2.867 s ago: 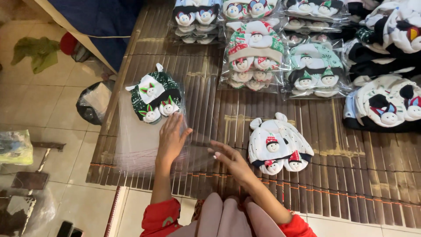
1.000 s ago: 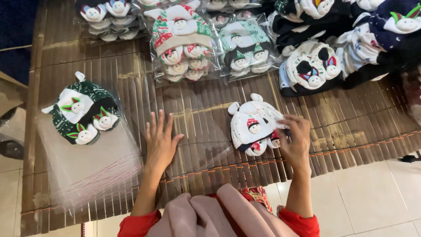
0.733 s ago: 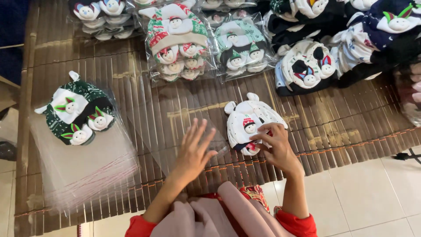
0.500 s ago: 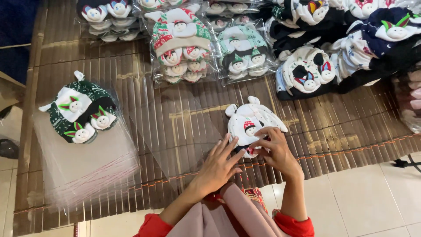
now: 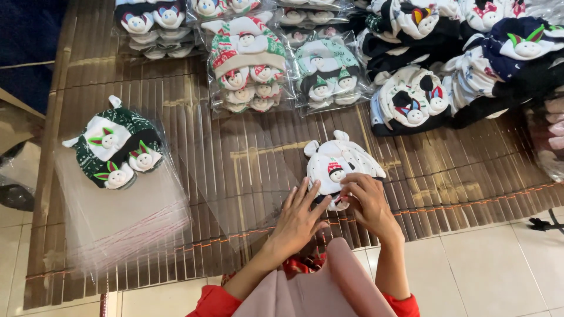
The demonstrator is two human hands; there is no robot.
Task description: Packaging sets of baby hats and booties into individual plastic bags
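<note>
My right hand (image 5: 371, 202) pinches the lower edge of the white knitted snowman hat (image 5: 341, 166), fingers curled onto it. My left hand (image 5: 298, 218) lies just beside it, fingers spread flat, their tips touching the hat's left edge and resting on a single clear plastic bag (image 5: 247, 170) that lies open on the brown bamboo slat mat (image 5: 411, 188), which is on the floor. The hat sits in the middle of the mat, near its front edge.

The bag is thin and slippery, so I judge it could slide or crumple under my left palm if I push the hat sideways, and the little snowman figures might catch on its mouth.

Further left lies one dark green hat with white snowmen (image 5: 114, 147) on top of one stack of clear bags (image 5: 117, 217). Along the back I count three bagged bundles of hats (image 5: 247, 58) in full view. To the right is a loose heap of dark hats (image 5: 470, 58), too tangled to count.
</note>
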